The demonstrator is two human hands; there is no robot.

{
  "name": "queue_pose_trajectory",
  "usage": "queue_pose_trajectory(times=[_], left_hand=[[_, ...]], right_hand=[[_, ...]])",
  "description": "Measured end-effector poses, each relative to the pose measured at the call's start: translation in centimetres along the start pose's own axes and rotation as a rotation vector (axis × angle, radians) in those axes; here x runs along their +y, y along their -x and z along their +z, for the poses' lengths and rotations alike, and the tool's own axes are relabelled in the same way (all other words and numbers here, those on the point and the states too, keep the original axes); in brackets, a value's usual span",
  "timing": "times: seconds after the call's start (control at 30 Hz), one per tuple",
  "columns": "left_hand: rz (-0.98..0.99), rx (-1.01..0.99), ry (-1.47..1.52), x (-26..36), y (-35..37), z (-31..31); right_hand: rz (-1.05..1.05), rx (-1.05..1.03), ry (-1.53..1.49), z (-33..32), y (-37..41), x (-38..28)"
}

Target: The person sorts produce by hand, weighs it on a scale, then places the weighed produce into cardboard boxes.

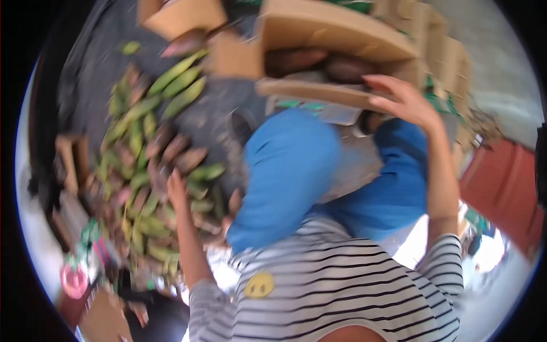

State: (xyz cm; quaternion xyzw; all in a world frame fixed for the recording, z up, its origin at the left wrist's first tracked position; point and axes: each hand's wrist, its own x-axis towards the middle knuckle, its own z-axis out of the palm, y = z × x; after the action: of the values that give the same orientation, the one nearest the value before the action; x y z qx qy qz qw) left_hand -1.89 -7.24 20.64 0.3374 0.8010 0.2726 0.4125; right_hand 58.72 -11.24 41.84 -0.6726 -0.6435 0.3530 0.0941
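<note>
My left hand (177, 188) reaches into a big pile of long green pods or fruits (149, 225) mixed with purplish-brown pieces. Close by its fingertips lie several purplish-brown elongated pieces (171, 147). Motion blur smears these fingers, so I cannot tell whether they grip one. At the right front corner of an open cardboard box (319, 94), my right hand (401, 100) has its thumb and fingers apart over the rim. Inside the box rest large dark purplish-brown pieces (347, 68), beside the fingertips.
More cardboard boxes stand at the upper left (185, 17) and along the right (453, 68). A dark sheet (211, 102) covers the ground. Loose green pieces (179, 80) lie near the box flap. A red panel (501, 188) is at the right, a pink object (74, 279) at the lower left.
</note>
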Motion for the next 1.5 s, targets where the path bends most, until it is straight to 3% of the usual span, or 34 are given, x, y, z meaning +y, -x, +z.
queue_pose_trajectory(times=[0.03, 0.07, 0.1, 0.17, 0.37, 0.53, 0.63, 0.7, 0.77, 0.9, 0.97, 1.0, 1.03, 1.1, 1.13, 1.17, 1.23, 1.4, 1.5], left_hand=[[-0.004, -0.266, 0.047, 0.2, 0.6, 0.3], [-0.034, -0.169, -0.043, 1.7, 2.7, 2.0], [-0.045, -0.235, -0.013, 1.0, 2.9, 3.0], [-0.067, -0.303, 0.069, 0.7, 3.6, 5.1], [-0.027, -0.382, 0.067, 4.9, 6.6, 9.2], [0.015, -0.495, 0.075, 5.2, 6.1, 10.4], [0.068, -0.512, 0.034, 5.1, 5.3, 11.1], [0.028, -0.649, 0.183, 5.5, 5.6, 11.4], [0.033, -0.624, 0.199, 3.8, 3.8, 11.3], [0.073, -0.638, 0.098, 3.9, 4.0, 11.4], [0.069, -0.484, -0.134, 3.9, 5.0, 10.9], [0.108, -0.5, -0.002, -3.3, 0.3, 10.2], [0.22, -0.447, -0.247, 2.4, 4.8, 10.0], [0.304, -0.42, -0.224, 0.9, 5.5, 9.5], [0.445, -0.386, -0.446, -1.4, 3.9, 9.0], [0.527, -0.35, -0.671, -1.6, 4.4, 8.3], [0.401, -0.358, -0.846, -1.2, 5.7, 7.4], [0.288, -0.351, -0.921, -2.0, 6.8, 5.8], [0.231, -0.344, -0.916, -3.5, 6.0, 5.4]], right_hand=[[0.018, 0.05, -0.485, -0.5, 0.1, 0.3], [-0.073, 0.086, -0.944, -1.6, 0.0, -0.1], [-0.233, 0.102, -1.3, -2.2, 0.1, -0.5], [-0.377, 0.147, -1.729, -3.3, 0.4, -1.6], [-0.47, 0.3, -1.927, -3.6, 0.3, -1.7], [-0.515, 0.417, -1.965, -4.3, 1.3, -0.6], [-0.644, 0.489, -1.99, -5.7, 2.7, -0.7], [-0.641, 0.717, -1.814, -6.1, 2.9, 1.0], [-0.599, 0.904, -1.76, -6.4, 3.3, 2.5], [-0.597, 0.879, -1.79, -6.1, 3.8, 3.6], [-0.481, 0.795, -1.391, -5.5, 3.3, 4.5], [-0.298, 0.8, -1.319, -5.4, 4.5, 0.8], [-0.222, 0.702, -0.73, -5.0, 3.7, 2.4], [-0.152, 0.561, -0.151, -3.2, 3.7, 1.0], [-0.13, 0.428, 0.175, -2.6, 3.6, 0.4], [-0.119, 0.271, 0.183, -1.9, 3.4, 0.0], [-0.02, 0.003, 0.213, -1.1, 2.9, -0.3], [-0.011, 0.118, 0.232, -0.7, 2.9, -0.4], [0.07, 0.026, 0.195, -0.7, 2.4, -0.7]])
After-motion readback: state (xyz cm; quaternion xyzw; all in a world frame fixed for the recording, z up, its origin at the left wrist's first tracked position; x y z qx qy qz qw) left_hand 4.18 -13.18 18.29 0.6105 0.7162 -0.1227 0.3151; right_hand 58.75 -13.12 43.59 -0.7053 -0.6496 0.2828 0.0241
